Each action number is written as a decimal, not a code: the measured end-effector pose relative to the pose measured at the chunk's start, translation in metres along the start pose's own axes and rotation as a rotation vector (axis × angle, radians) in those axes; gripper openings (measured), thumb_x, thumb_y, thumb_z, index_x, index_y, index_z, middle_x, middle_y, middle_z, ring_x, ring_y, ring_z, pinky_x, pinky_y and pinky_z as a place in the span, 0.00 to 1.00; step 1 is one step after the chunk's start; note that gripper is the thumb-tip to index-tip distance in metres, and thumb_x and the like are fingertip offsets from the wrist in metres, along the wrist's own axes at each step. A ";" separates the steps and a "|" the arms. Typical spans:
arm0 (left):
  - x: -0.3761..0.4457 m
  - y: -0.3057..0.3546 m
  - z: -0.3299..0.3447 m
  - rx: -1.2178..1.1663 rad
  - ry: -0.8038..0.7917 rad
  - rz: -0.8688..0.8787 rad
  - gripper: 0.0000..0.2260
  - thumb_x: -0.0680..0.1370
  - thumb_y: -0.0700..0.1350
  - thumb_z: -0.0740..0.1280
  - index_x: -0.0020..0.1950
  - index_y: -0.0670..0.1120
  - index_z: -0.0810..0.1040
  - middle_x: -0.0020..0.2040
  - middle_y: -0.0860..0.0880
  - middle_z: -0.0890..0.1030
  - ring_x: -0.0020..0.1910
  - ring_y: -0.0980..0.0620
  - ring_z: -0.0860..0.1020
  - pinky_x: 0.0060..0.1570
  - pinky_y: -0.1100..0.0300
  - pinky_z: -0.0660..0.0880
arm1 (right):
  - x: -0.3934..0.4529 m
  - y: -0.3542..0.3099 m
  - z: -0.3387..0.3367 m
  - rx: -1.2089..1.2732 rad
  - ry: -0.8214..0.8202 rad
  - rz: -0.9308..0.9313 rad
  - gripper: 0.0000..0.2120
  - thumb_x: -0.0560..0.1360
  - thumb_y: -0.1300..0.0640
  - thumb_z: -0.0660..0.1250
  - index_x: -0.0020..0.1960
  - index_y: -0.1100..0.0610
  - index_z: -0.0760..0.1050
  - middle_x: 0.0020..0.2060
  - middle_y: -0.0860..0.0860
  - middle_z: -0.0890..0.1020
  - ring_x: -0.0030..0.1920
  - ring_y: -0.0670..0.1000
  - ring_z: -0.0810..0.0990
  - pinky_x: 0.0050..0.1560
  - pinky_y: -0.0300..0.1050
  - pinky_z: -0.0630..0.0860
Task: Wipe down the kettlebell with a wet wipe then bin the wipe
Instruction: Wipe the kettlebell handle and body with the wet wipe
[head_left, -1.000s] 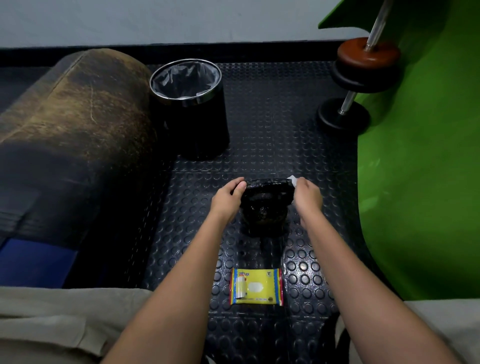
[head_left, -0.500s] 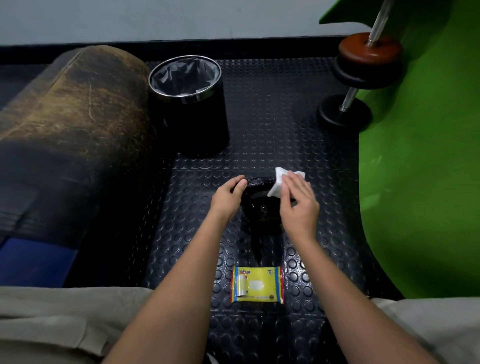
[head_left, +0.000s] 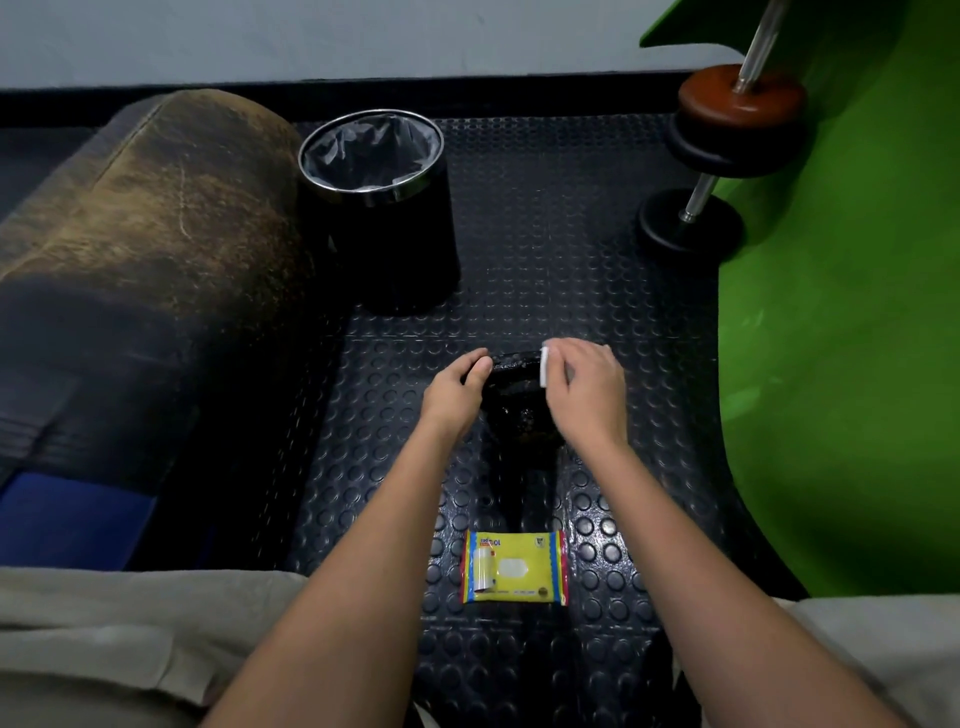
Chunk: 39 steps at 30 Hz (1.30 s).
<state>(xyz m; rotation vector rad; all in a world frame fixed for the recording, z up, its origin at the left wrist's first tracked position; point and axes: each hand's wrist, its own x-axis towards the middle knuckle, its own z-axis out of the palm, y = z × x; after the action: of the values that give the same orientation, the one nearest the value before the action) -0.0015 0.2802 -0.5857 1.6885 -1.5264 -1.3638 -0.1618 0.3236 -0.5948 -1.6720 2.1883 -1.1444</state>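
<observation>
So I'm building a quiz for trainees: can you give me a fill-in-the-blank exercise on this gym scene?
1. The right hand holds a white ____ against the black cast-iron kettlebell.
2. The left hand grips the kettlebell's ____.
3. The round black bin is lined with a ____ plastic bag.
4. The yellow wipe packet lies on the studded ____ floor mat.

Missing words: wipe; handle; grey; black

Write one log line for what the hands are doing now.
step: wiping | left hand: holds kettlebell | right hand: rubs wet wipe on handle | bin: wipe not in yet
</observation>
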 end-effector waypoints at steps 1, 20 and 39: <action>0.000 0.000 0.000 0.001 0.001 0.002 0.17 0.83 0.55 0.60 0.71 0.56 0.74 0.69 0.53 0.76 0.68 0.52 0.72 0.67 0.57 0.68 | -0.003 0.001 0.003 -0.019 -0.001 -0.092 0.14 0.83 0.53 0.57 0.52 0.51 0.81 0.51 0.43 0.82 0.55 0.46 0.76 0.70 0.51 0.64; -0.003 0.003 0.000 -0.003 -0.002 -0.001 0.17 0.83 0.55 0.60 0.72 0.56 0.73 0.70 0.53 0.75 0.70 0.51 0.71 0.62 0.61 0.64 | 0.001 -0.001 -0.012 0.242 0.035 0.549 0.16 0.82 0.50 0.55 0.44 0.51 0.78 0.34 0.43 0.77 0.35 0.46 0.72 0.31 0.38 0.68; 0.000 -0.001 0.000 -0.006 -0.010 0.005 0.17 0.83 0.55 0.60 0.71 0.56 0.74 0.70 0.53 0.75 0.70 0.52 0.71 0.67 0.58 0.66 | 0.014 0.017 -0.014 0.508 -0.174 0.857 0.19 0.81 0.49 0.50 0.58 0.56 0.76 0.40 0.51 0.77 0.41 0.51 0.75 0.40 0.46 0.71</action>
<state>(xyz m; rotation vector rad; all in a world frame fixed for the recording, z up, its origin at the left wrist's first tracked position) -0.0014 0.2804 -0.5864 1.6750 -1.5296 -1.3749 -0.1875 0.3196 -0.5922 -0.5029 1.9255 -1.0845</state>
